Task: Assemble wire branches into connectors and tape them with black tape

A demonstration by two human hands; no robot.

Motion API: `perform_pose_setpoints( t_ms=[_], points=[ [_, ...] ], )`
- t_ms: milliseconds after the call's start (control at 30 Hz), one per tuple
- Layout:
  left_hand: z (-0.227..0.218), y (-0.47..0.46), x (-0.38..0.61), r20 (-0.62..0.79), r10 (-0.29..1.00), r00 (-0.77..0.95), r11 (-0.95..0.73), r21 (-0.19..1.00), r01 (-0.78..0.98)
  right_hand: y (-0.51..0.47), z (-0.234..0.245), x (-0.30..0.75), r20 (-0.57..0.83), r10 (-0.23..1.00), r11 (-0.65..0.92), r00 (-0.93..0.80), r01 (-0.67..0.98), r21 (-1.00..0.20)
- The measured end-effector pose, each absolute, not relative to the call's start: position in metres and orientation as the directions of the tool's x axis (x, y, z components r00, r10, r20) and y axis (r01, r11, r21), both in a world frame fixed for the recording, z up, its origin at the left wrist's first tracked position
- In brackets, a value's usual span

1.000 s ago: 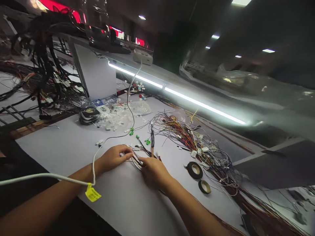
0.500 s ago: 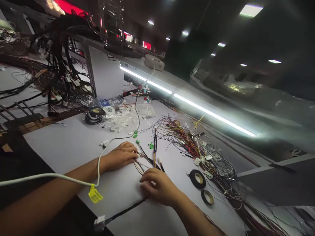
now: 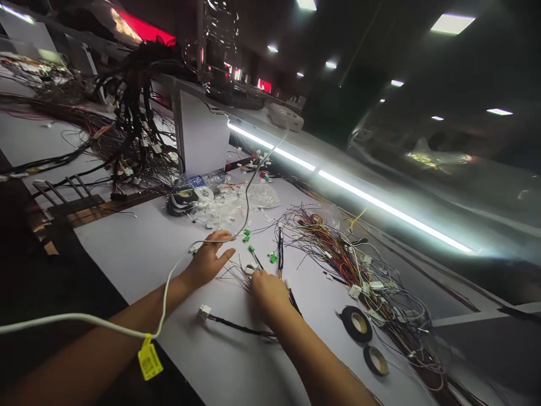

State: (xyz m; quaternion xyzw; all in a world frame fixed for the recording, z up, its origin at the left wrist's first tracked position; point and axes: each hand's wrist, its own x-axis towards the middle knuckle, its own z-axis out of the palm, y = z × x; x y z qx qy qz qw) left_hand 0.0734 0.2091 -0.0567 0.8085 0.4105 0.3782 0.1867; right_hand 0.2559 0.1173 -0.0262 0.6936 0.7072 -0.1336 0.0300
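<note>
My left hand (image 3: 210, 260) reaches over the white table, its fingers stretched out and the thumb apart, with nothing visible in its grip. A small white connector (image 3: 195, 248) lies beside its fingers, and a white cable (image 3: 164, 304) passes across it. My right hand (image 3: 270, 293) is closed on a wire harness, whose loose thin wires and a white connector (image 3: 250, 270) stick out at the fingertips. A black-wrapped branch (image 3: 236, 325) runs out below that hand to a white plug (image 3: 204, 311). Green connectors (image 3: 273, 257) and another black-wrapped branch (image 3: 280, 248) lie just beyond.
Two rolls of black tape (image 3: 357, 324) lie right of my right hand. A big bundle of coloured wires (image 3: 338, 254) stretches along the right side. Plastic bags (image 3: 236, 203) of small parts sit at the back, under a lit tube light (image 3: 380, 208). A yellow tag (image 3: 149, 359) hangs from the cable.
My left hand has come off the wires, moved up beside the white connectors and spread its fingers. My right hand has closed on the harness, and the white plug has swung away from the table's front edge.
</note>
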Motion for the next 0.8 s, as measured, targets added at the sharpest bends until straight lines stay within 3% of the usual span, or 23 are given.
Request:
perform_pose_setpoints(
  t_ms=[67,133,200,267,333,433,567,700,800],
  points=[
    [-0.055,0.223,0.065,0.381,0.900,0.210,-0.427,0.681,0.595,0.117,-0.030,0.271,-0.159,0.987,-0.008,-0.034,0.966,-0.257],
    [-0.054,0.238,0.058,0.300,0.937,0.179,-0.341,0.675,0.654,0.117,-0.036,0.283,-0.093,0.995,-0.016,-0.018,0.934,-0.356],
    [-0.055,0.254,0.053,0.251,0.950,0.183,-0.305,0.643,0.702,0.119,-0.042,0.287,-0.027,0.999,-0.041,0.032,0.845,-0.534],
    [-0.057,0.270,0.051,0.209,0.968,0.142,-0.243,0.612,0.752,0.124,-0.049,0.283,0.024,0.994,-0.051,0.110,0.634,-0.772],
    [-0.059,0.284,0.050,0.173,0.981,0.094,-0.180,0.597,0.782,0.131,-0.055,0.274,0.033,0.984,-0.034,0.173,0.373,-0.927],
    [-0.059,0.298,0.049,0.127,0.988,0.089,-0.149,0.626,0.765,0.145,-0.059,0.263,0.014,0.979,-0.025,0.202,0.190,-0.982],
    [-0.055,0.292,0.059,0.089,0.988,0.123,-0.147,0.757,0.637,0.160,-0.060,0.263,-0.017,0.968,-0.032,0.249,0.054,-0.998],
    [-0.053,0.258,0.093,0.029,0.977,0.212,-0.110,0.919,0.380,0.171,-0.063,0.272,-0.080,0.972,-0.049,0.222,-0.143,-0.989],
    [-0.057,0.237,0.123,-0.067,0.959,0.275,0.025,0.988,0.154,0.179,-0.065,0.276,-0.071,0.974,-0.043,0.216,-0.131,-0.990]
  ],
)
